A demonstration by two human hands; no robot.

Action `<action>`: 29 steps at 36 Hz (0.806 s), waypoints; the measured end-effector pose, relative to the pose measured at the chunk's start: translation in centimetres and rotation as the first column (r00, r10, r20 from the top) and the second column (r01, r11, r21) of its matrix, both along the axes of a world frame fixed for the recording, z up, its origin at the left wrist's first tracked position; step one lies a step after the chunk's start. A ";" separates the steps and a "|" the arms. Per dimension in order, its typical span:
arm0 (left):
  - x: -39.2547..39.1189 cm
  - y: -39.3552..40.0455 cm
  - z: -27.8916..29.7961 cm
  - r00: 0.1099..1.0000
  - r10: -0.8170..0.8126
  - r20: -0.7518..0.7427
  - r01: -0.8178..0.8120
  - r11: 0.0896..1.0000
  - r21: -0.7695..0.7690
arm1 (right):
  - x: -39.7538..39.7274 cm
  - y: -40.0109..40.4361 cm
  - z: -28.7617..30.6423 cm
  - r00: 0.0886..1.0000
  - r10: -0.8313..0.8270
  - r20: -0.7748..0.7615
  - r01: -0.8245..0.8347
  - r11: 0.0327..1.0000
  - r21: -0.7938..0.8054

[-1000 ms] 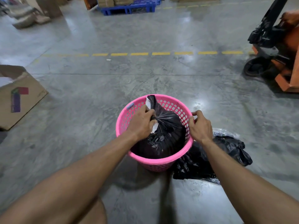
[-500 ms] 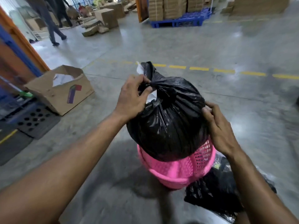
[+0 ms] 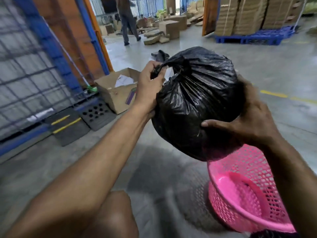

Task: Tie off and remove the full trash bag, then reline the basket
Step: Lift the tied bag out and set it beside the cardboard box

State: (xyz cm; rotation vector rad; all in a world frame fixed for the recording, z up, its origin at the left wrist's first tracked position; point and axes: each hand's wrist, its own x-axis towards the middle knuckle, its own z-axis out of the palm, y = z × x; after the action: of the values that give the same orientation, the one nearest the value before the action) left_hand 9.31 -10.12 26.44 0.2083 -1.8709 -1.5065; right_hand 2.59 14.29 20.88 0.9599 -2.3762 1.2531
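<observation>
The full black trash bag (image 3: 193,103), knotted at its top, hangs in the air in front of me, clear of the basket. My left hand (image 3: 149,86) is shut on the bag's twisted neck at its upper left. My right hand (image 3: 253,121) presses against the bag's right side, thumb along its lower front. The pink plastic basket (image 3: 247,194) sits on the floor at the lower right, tilted toward me, with nothing inside it. A dark bit of another black bag (image 3: 272,235) shows at the bottom edge beside the basket.
An open cardboard box (image 3: 118,93) with white paper stands on the floor left of the bag, beside blue and orange racking (image 3: 56,48). A person (image 3: 127,19) walks away at the back. Stacked cartons on a blue pallet (image 3: 253,38) stand far right. Yellow dashes (image 3: 274,94) mark the concrete.
The bag has come up out of the basket and moved left with both hands. My view swung left toward the racking. The basket now shows as empty and tilted.
</observation>
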 end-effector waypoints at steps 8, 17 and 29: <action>3.5 -12.5 0.4 0.991 0.074 -0.108 -0.076 0.997 -0.007 | 0.7 -13.0 2.0 0.996 0.075 -0.054 -0.068 0.990 0.122; 7.9 -28.4 -3.0 0.949 0.314 -0.020 -0.313 0.949 0.033 | 0.0 -32.8 0.6 0.943 0.327 0.069 -0.334 0.920 0.204; 7.2 -35.9 -10.1 0.919 0.354 0.173 -0.345 0.935 -0.080 | -1.6 -42.3 -8.7 0.890 0.370 0.268 -0.424 0.887 0.184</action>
State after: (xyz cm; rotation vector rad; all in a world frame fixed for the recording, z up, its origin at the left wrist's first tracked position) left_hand 16.50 -46.06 16.29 0.6455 -1.8881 -1.2287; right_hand 1.01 -28.04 12.13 1.5235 -2.6395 1.2896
